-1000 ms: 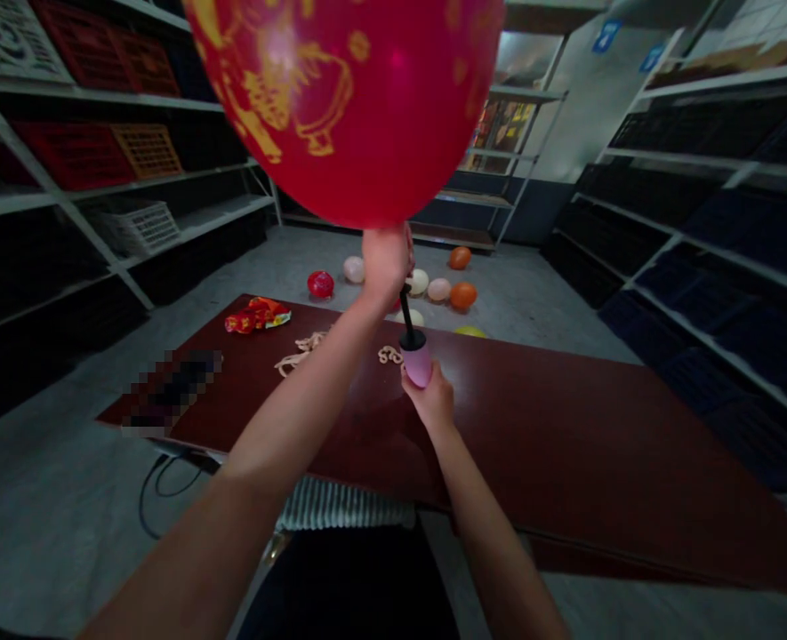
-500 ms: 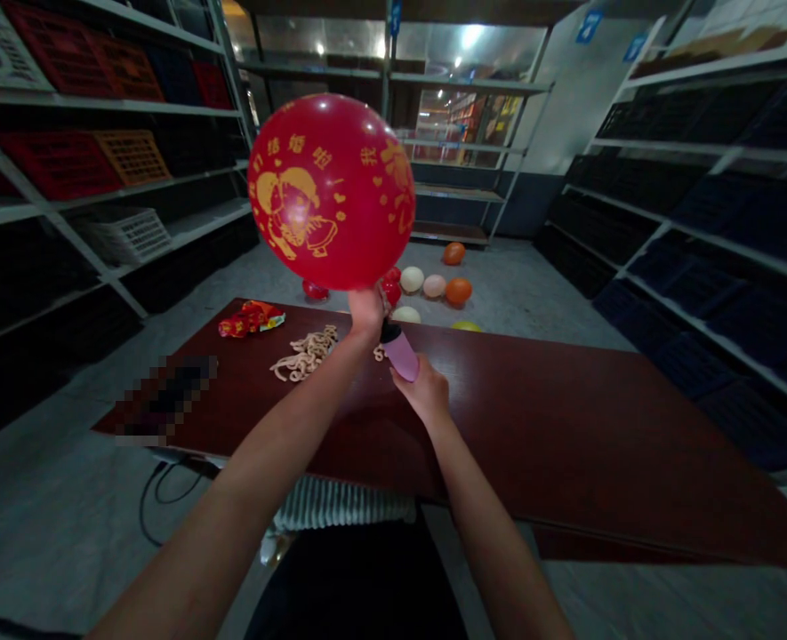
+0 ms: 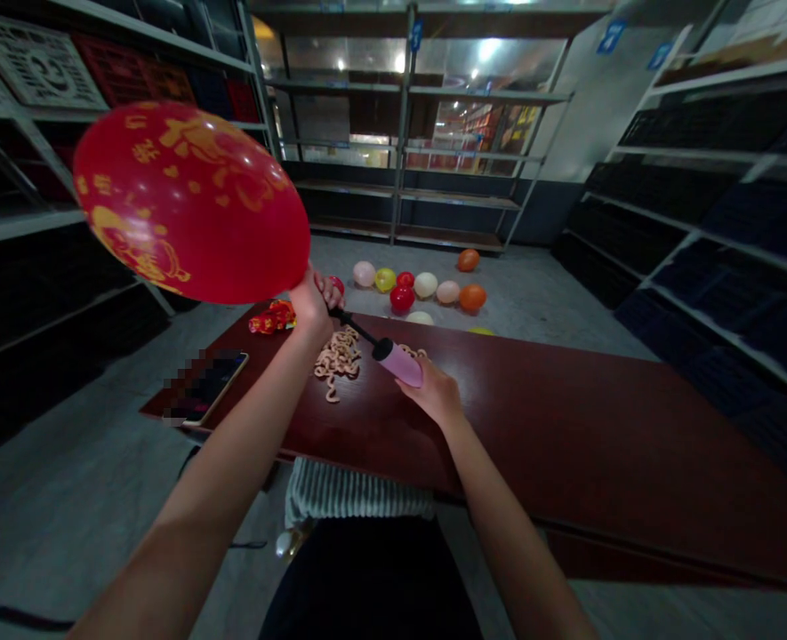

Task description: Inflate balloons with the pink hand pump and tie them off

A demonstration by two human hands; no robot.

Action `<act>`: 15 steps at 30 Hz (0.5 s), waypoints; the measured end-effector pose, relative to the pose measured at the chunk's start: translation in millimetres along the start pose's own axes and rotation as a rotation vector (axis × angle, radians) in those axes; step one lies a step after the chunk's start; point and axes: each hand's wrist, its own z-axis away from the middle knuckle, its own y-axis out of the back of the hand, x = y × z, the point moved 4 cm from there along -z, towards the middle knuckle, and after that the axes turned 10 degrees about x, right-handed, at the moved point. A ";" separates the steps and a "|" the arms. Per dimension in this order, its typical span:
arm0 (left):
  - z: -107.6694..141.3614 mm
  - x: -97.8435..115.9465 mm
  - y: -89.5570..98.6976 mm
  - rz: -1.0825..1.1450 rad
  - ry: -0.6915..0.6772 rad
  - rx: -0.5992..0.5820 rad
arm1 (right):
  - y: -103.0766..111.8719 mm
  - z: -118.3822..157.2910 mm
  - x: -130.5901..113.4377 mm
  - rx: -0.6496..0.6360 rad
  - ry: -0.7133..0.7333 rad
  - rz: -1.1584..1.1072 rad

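Observation:
A big inflated red balloon [image 3: 189,204] with yellow printed figures and writing fills the upper left. My left hand [image 3: 314,300] is closed at its neck, where the front end of a hand balloon pump [image 3: 403,363] meets it; the fingers hide the joint. The pump has a pink body and a black rod, which shows between my hands. Around the back of the pink body my right hand [image 3: 438,393] is closed. Beneath the pump, beige squiggly strips [image 3: 338,356] lie heaped on the dark red table [image 3: 553,418].
On the table's left are a red packet [image 3: 271,317] and a partly pixelated phone [image 3: 216,387]. Several small balloons, among them an orange one [image 3: 472,298], lie on the floor beyond. Shelves with crates [image 3: 39,62] stand on both sides, and a metal rack [image 3: 403,133] at the back.
The red balloon has swung left and tilted over with my left hand. The pump's black rod now shows at length, with the hands farther apart. The camera view has shifted slightly.

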 end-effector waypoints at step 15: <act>32.8 8.4 -111.0 -0.119 -0.099 -0.211 | -2.4 0.3 17.6 0.068 -0.198 -0.245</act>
